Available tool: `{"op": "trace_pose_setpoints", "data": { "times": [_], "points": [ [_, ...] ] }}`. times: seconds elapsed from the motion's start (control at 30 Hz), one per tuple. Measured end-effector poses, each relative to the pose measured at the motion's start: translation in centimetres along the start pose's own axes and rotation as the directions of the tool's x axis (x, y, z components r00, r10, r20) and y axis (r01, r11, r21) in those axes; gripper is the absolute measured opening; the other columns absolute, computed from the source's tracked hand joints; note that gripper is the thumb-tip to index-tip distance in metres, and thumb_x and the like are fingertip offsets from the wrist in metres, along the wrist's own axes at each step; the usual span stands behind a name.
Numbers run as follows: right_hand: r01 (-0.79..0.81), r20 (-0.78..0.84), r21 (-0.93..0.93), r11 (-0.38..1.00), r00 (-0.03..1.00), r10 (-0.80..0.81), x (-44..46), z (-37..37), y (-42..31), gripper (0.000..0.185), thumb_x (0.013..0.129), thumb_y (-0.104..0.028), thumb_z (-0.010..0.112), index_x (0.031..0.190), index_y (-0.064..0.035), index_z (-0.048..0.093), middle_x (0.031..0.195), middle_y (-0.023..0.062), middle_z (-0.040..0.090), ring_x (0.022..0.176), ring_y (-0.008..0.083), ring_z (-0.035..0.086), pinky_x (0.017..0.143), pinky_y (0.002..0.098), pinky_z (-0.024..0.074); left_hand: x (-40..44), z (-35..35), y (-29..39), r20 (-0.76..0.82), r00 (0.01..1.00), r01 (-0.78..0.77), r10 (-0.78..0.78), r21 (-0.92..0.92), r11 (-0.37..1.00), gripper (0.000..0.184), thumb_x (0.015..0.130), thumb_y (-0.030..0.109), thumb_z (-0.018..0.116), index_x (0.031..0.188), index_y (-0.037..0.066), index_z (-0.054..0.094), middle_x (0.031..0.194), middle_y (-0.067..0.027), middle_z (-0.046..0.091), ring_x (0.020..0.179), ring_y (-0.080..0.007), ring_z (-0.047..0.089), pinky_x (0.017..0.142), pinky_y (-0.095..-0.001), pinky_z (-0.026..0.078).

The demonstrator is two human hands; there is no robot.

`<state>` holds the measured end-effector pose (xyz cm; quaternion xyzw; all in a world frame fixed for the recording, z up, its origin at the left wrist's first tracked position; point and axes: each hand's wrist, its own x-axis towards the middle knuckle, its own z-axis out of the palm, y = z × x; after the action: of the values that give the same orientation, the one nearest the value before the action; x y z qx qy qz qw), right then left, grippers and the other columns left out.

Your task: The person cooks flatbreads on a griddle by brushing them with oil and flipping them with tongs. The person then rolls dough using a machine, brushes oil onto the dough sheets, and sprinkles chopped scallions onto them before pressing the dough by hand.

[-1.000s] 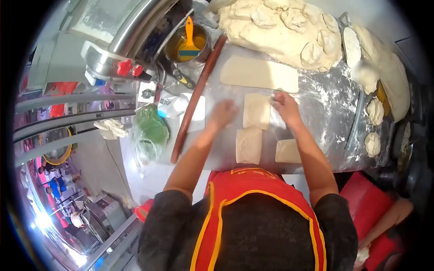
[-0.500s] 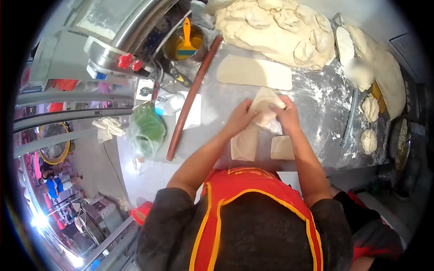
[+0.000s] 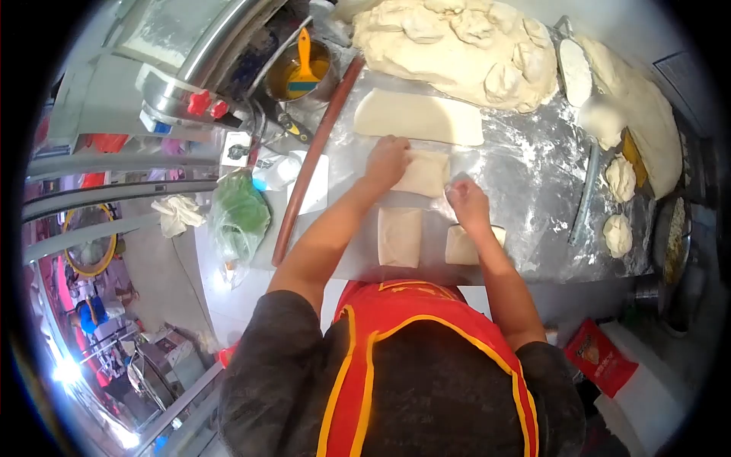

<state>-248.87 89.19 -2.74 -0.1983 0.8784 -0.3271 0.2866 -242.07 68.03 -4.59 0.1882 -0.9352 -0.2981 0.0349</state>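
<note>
A folded square of dough (image 3: 423, 174) lies on the metal worktop between my two hands. My left hand (image 3: 388, 161) is closed at its left edge, fingers curled on the dough. At the lower right corner, my right hand (image 3: 467, 204) has its fingers pinched together on the dough's edge. Nearer my body lie two more folded dough pieces, one on the left (image 3: 400, 238) and one on the right (image 3: 462, 247), the latter partly under my right forearm. Beyond my hands a long flat strip of dough (image 3: 419, 118) is spread out.
A large dough mass (image 3: 457, 53) fills the back. At left are a long wooden rolling pin (image 3: 320, 152), a pot (image 3: 327, 85) with a yellow brush (image 3: 304, 65), and a bagged green item (image 3: 240, 213). Small dough lumps (image 3: 617, 236) and a bluish rod (image 3: 585, 194) lie right.
The dough piece, earlier held up and loosely folded between both hands, now lies flat as a square. My left hand has moved left and away from me; my right hand has come nearer my body.
</note>
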Motion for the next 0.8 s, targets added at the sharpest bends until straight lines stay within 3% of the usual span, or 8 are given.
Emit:
{"op": "trace_pose_setpoints", "data": {
  "times": [0.1,0.2,0.3,0.53,0.6,0.7,0.77,0.8],
  "points": [
    [0.377,-0.285,-0.105,0.92,0.875,-0.391,1.2,1.1,-2.6,0.051,0.082,-0.026,0.058,0.121,0.0039,0.046,0.122,0.0229,0.05,0.118,0.0361,0.044,0.101,0.0471,0.0322,-1.2,-0.1,0.0,-0.177,0.979,-0.086,0.105,0.111,0.99,0.041,0.081,0.024,0.054,0.116,0.001,0.051,0.114,-0.0189,0.053,0.108,-0.0355,0.049,0.092,-0.0427,0.04],
    [0.525,0.027,-0.463,0.714,0.814,-0.58,2.4,3.2,-5.0,0.065,0.08,-0.031,0.059,0.133,0.0007,0.036,0.136,0.0221,0.035,0.13,0.0338,0.028,0.108,0.0484,0.0177,-3.8,2.2,0.6,-0.13,0.953,-0.21,0.272,0.364,0.907,0.053,0.085,0.028,0.048,0.128,-0.002,0.04,0.134,-0.02,0.038,0.126,-0.034,0.035,0.103,-0.0463,0.028],
    [0.543,0.031,-0.351,0.763,0.821,-0.57,2.8,4.5,-4.0,0.066,0.081,-0.031,0.057,0.133,0.001,0.033,0.136,0.0222,0.034,0.129,0.037,0.028,0.107,0.0525,0.0157,-4.1,2.5,0.2,-0.105,0.979,-0.143,0.177,0.275,0.951,0.061,0.084,0.03,0.052,0.135,0.002,0.034,0.143,-0.017,0.027,0.134,-0.0315,0.021,0.107,-0.0509,0.018],
    [0.487,0.113,-0.26,0.833,0.873,-0.475,3.7,3.8,-2.7,0.07,0.076,-0.032,0.062,0.133,0.0,0.036,0.136,0.0226,0.036,0.129,0.0343,0.03,0.107,0.0473,0.0192,-3.5,2.3,-1.3,-0.112,0.976,-0.165,0.188,0.19,0.968,0.061,0.081,0.026,0.054,0.133,-0.001,0.035,0.139,-0.0179,0.032,0.131,-0.0339,0.027,0.106,-0.0502,0.021],
    [0.558,-0.197,-0.203,0.805,0.782,-0.592,4.3,3.4,-0.1,0.057,0.075,-0.015,0.062,0.126,0.0014,0.043,0.128,0.0219,0.045,0.12,0.036,0.041,0.102,0.0397,0.0296,-3.5,3.4,-3.6,-0.266,0.958,-0.105,0.111,0.039,0.994,0.061,0.08,0.025,0.055,0.131,-0.004,0.036,0.134,-0.0206,0.039,0.128,-0.0357,0.032,0.105,-0.049,0.024],
    [0.066,-0.081,0.334,0.94,0.996,-0.041,6.7,3.8,2.4,0.021,0.074,-0.016,0.065,0.08,0.0003,0.052,0.071,0.0068,0.053,0.065,0.0185,0.049,0.058,0.0369,0.0418,-3.7,9.2,-5.0,-0.509,0.806,0.339,-0.301,-0.019,0.941,0.055,0.078,0.03,0.057,0.116,-0.008,0.046,0.106,-0.0251,0.054,0.092,-0.0383,0.054,0.083,-0.0493,0.043],
    [0.143,-0.029,0.001,0.99,0.989,-0.143,12.4,5.5,6.9,0.034,0.072,-0.014,0.068,0.055,-0.0089,0.039,0.059,0.0043,0.047,0.046,0.0135,0.041,0.04,0.0341,0.0341,-2.0,9.5,-4.6,-0.276,0.786,0.492,-0.553,-0.262,0.83,0.051,0.073,0.035,0.063,0.11,0.002,0.048,0.097,-0.0201,0.06,0.086,-0.037,0.058,0.076,-0.0498,0.047],
    [-0.004,0.048,0.277,0.961,0.999,-0.01,10.6,5.1,3.9,0.027,0.071,-0.01,0.069,0.06,-0.0083,0.044,0.061,0.004,0.05,0.044,0.0129,0.042,0.036,0.033,0.0328,-3.2,2.3,0.5,-0.155,0.68,0.662,-0.717,-0.291,0.691,0.047,0.07,0.034,0.065,0.104,0.003,0.054,0.095,-0.0196,0.061,0.089,-0.0346,0.06,0.077,-0.0481,0.048]
  ]
}}
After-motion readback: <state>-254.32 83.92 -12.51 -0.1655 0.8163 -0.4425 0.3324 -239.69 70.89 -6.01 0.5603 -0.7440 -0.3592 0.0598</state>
